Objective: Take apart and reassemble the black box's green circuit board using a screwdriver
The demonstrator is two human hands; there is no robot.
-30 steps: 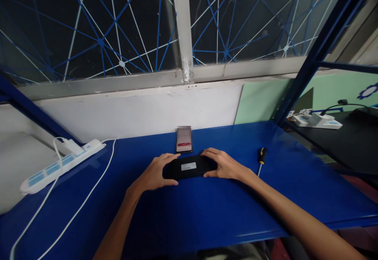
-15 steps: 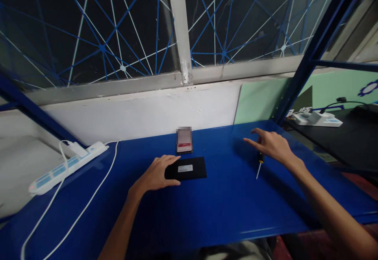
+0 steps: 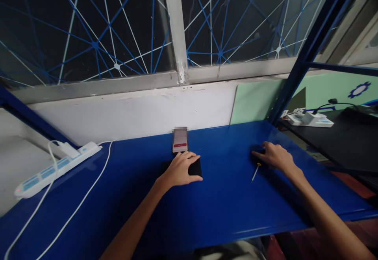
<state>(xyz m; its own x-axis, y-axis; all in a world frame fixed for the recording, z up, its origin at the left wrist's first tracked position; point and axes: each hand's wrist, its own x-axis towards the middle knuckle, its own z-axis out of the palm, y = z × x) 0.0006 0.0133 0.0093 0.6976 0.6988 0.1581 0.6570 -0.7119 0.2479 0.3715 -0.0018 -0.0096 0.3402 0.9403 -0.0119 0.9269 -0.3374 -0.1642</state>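
Note:
A flat black rectangular case [image 3: 195, 168] lies on the blue table, mostly covered by my left hand [image 3: 181, 169]. My thumb is at its near edge and my fingers are at its far edge, spanning its width; the white label is hidden. Over to the right, my right hand [image 3: 274, 155] is closed around the handle of a screwdriver [image 3: 256, 172]. Its yellow collar and thin metal shaft stick out toward me, while the handle is mostly hidden by the fingers. Behind the case stands a small device with a blurred screen [image 3: 180, 140], just beyond my left fingertips.
A white power strip [image 3: 59, 169] with a plugged-in adapter lies at the left, and its white cable [image 3: 97, 177] runs across the table [image 3: 224, 205]. Blue frame posts rise at both sides. On a dark surface at the right sits another white power strip [image 3: 310, 119].
My left hand has moved right, from the case's left end to over its middle. My right hand has come down and closed around the screwdriver handle, and the shaft has turned slightly.

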